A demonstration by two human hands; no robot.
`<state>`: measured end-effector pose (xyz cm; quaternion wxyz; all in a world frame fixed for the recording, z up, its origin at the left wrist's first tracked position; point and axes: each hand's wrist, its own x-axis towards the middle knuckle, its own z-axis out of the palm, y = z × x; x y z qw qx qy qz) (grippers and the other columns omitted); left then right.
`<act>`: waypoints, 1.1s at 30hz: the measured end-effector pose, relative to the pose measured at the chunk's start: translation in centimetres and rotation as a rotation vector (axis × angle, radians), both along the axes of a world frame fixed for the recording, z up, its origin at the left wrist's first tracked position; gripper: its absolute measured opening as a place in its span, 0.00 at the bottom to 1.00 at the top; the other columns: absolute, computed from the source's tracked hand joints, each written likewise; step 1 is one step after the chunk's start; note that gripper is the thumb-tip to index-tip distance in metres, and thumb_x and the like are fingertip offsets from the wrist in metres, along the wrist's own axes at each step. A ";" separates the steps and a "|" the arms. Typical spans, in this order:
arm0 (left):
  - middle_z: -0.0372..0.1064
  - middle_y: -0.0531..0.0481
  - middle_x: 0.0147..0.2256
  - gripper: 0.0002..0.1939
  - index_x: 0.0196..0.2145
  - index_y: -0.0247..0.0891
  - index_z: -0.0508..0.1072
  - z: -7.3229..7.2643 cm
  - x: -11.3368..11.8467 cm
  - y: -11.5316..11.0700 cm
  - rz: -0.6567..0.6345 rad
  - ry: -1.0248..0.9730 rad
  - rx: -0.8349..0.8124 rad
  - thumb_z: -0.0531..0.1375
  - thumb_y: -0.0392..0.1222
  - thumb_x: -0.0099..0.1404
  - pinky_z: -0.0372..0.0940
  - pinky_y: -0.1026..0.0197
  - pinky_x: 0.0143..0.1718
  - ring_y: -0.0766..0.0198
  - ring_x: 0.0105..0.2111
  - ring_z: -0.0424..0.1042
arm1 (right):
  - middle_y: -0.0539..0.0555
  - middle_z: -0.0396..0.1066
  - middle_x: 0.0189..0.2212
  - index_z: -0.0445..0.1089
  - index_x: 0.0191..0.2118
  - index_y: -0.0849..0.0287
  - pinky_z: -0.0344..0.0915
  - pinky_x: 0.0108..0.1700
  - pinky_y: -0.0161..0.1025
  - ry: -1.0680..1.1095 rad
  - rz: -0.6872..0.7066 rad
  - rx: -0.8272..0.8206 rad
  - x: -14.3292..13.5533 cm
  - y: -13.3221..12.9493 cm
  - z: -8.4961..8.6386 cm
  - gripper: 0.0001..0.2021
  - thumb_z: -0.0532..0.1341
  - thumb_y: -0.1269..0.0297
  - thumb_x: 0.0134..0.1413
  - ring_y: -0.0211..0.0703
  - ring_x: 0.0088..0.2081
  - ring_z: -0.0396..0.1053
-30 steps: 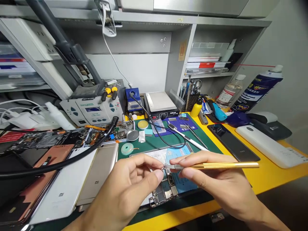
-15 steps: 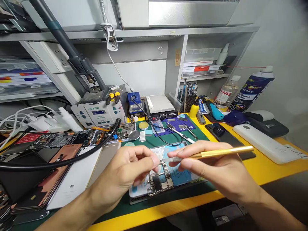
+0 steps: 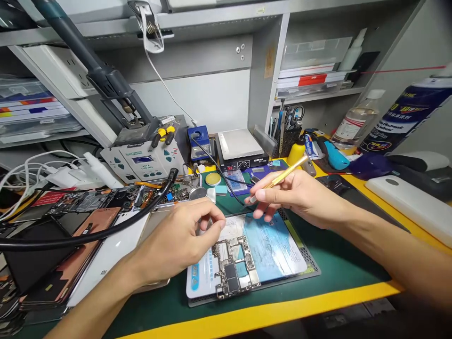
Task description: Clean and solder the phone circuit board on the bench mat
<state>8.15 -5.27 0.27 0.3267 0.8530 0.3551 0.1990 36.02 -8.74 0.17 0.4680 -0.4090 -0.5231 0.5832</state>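
Note:
A phone logic board (image 3: 233, 268) lies on a blue and white pad (image 3: 275, 240), with a perforated dark plate beneath. My left hand (image 3: 192, 230) hovers just above the board's left top corner, thumb and forefinger pinched. Whatever is between those fingertips, if anything, I cannot make out. My right hand (image 3: 289, 193) is raised above the pad's far edge. It grips a slim gold-handled knife (image 3: 284, 176) like a pen, handle slanting up to the right. The thin tip points down and left, towards the soldering iron cable.
Phone housings (image 3: 95, 259) and a thick black hose (image 3: 106, 233) crowd the left side. Behind stand a hot-air station (image 3: 144, 162), a blue soldering holder (image 3: 199, 141) and a heating plate (image 3: 240, 143). To the right are a white power bank (image 3: 406, 197) and a spray can (image 3: 399, 117).
My right hand has moved up and away from my left hand with the knife, whose handle now tilts more steeply. More of the board and pad shows. The camera view has shifted closer.

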 end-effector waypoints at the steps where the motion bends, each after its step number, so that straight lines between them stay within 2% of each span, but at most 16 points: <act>1: 0.71 0.55 0.30 0.12 0.35 0.40 0.80 -0.1 -0.1 0.1 -0.001 0.004 0.024 0.63 0.47 0.75 0.57 0.63 0.29 0.68 0.28 0.63 | 0.57 0.88 0.34 0.85 0.38 0.60 0.83 0.30 0.34 0.005 0.007 -0.020 0.1 -0.1 -0.3 0.16 0.85 0.55 0.53 0.49 0.32 0.88; 6: 0.73 0.57 0.31 0.12 0.35 0.43 0.79 -0.5 -0.6 0.4 -0.019 0.035 0.123 0.60 0.43 0.77 0.61 0.64 0.31 0.70 0.29 0.67 | 0.58 0.88 0.31 0.86 0.41 0.61 0.83 0.33 0.33 -0.012 0.050 -0.102 0.9 -1.0 -1.0 0.14 0.84 0.59 0.56 0.45 0.31 0.87; 9: 0.74 0.59 0.32 0.13 0.35 0.44 0.78 -1.0 -0.6 0.4 -0.047 0.041 0.162 0.59 0.41 0.80 0.61 0.66 0.31 0.71 0.30 0.69 | 0.57 0.88 0.31 0.86 0.41 0.59 0.82 0.34 0.30 -0.036 0.052 -0.153 1.2 -1.2 -1.2 0.14 0.84 0.58 0.57 0.43 0.32 0.86; 12: 0.75 0.59 0.35 0.12 0.37 0.44 0.77 -1.4 -0.5 0.5 -0.070 0.039 0.205 0.58 0.38 0.81 0.64 0.67 0.37 0.72 0.35 0.72 | 0.57 0.88 0.31 0.86 0.41 0.57 0.81 0.35 0.29 -0.062 0.049 -0.181 1.3 -1.3 -1.1 0.13 0.83 0.56 0.59 0.41 0.31 0.85; 16: 0.75 0.59 0.37 0.11 0.40 0.43 0.77 -1.7 -0.6 0.6 -0.086 0.041 0.275 0.58 0.36 0.81 0.65 0.67 0.42 0.72 0.38 0.74 | 0.56 0.88 0.30 0.87 0.41 0.56 0.80 0.36 0.28 -0.112 0.041 -0.170 1.3 -1.4 -1.0 0.12 0.83 0.54 0.59 0.39 0.30 0.83; 25: 0.74 0.55 0.38 0.12 0.43 0.41 0.79 -1.6 -0.6 0.4 -0.144 0.072 0.360 0.56 0.34 0.82 0.64 0.61 0.41 0.68 0.37 0.71 | 0.55 0.89 0.33 0.88 0.44 0.52 0.79 0.37 0.30 -0.102 0.058 -0.161 1.9 -1.6 -1.8 0.09 0.80 0.57 0.63 0.41 0.33 0.85; 33: 0.75 0.56 0.40 0.11 0.47 0.43 0.78 -1.6 -0.9 0.6 -0.136 0.081 0.376 0.56 0.33 0.82 0.65 0.63 0.43 0.69 0.40 0.73 | 0.54 0.89 0.32 0.88 0.44 0.51 0.80 0.37 0.30 -0.117 0.045 -0.173 1.9 -1.8 -1.5 0.09 0.81 0.56 0.62 0.41 0.32 0.85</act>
